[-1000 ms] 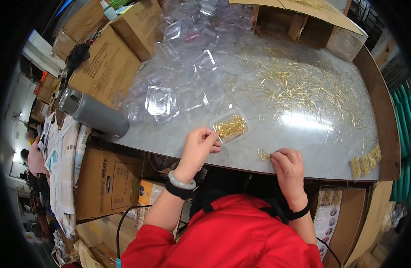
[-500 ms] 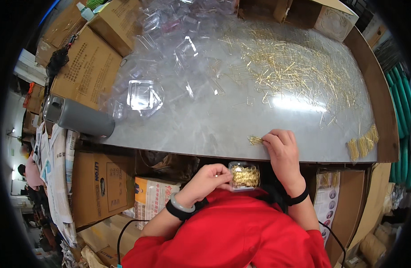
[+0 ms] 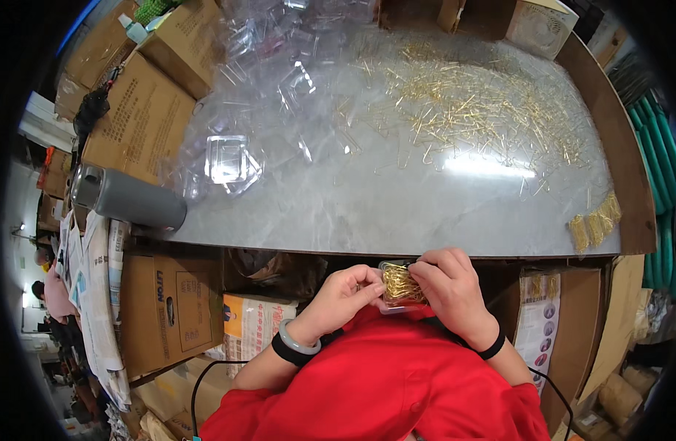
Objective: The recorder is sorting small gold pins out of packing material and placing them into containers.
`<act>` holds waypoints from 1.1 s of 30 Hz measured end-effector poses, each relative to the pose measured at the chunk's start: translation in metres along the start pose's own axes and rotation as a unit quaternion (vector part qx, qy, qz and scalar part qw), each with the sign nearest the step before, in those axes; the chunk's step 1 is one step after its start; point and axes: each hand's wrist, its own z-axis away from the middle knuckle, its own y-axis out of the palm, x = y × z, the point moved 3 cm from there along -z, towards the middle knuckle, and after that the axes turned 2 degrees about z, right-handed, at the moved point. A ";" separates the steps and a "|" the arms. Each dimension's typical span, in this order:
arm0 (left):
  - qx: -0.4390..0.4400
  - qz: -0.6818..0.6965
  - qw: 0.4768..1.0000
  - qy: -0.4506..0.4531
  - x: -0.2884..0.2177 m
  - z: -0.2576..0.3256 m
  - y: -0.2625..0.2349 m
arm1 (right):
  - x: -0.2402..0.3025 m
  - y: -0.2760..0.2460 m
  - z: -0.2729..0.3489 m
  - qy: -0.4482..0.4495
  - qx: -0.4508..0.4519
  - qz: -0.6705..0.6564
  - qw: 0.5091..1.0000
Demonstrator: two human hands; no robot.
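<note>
Over my lap, below the table's front edge, a small clear plastic box (image 3: 403, 308) is filled with gold wire hooks (image 3: 401, 283). My left hand (image 3: 345, 298) is closed on the box's left side, thumb and fingers pinching its wall. From the right, my right hand (image 3: 455, 290) reaches to the box with bent fingers pressed together on gold hooks at its top. The fingers hide part of these hooks and the right side of the box.
Loose gold hooks (image 3: 470, 110) spread across the grey table (image 3: 308, 213); sorted bunches (image 3: 595, 220) lie at its right corner. Clear plastic boxes (image 3: 257, 81) heap at the back left. A grey bottle (image 3: 136, 198) lies on the left edge beside cardboard boxes (image 3: 143, 110).
My right hand has moved from the table's front edge down to the plastic box, bringing a bunch of gold hooks. My left hand keeps the box over my lap.
</note>
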 end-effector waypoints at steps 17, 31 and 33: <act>-0.149 -0.634 0.686 0.323 -0.027 -0.056 0.010 | -0.040 0.001 -0.043 0.036 -0.079 0.043 0.995; -0.049 -0.583 0.723 0.368 -0.025 -0.074 0.020 | -0.018 0.005 0.002 0.107 -0.039 0.039 0.993; -0.050 -0.586 0.720 0.370 -0.024 -0.073 0.021 | -0.015 0.006 -0.001 0.093 -0.015 0.068 0.993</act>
